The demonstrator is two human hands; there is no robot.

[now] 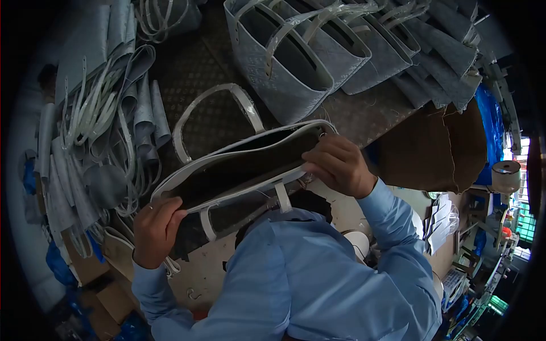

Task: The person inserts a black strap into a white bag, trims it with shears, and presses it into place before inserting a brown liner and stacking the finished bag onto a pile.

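Two bare hands hold a pale handbag [244,170] by the ends of its mouth, directly in front of the worker's blue shirt [290,267]. From where I stand, the repeating marks pressed into the bags [256,62] lined up beyond are too small and dim to make out as words.

That row fills the far side of the dark worktop [193,65], its nearest bag close to the upper right of the held one. Loose grey panels and straps [105,125] crowd the left side. Between them lies a strip of bare tabletop, with one handle of the held bag arching over it. The table's edge slants away on the right, a brown carton [426,150] just past it.

On the left hand [156,230], the thumb and fingers are closed on the bag's left corner; the right hand [338,165] is curled over the rim near the right corner, fingers bent and gripping. The bag sits tilted, mouth gaping toward the worker, its lining dark and shadowed, its rim whitish. Its far handle [219,91] stands in a loop, partly covered in clear wrap; the near one [282,198] hangs down toward the shirt.
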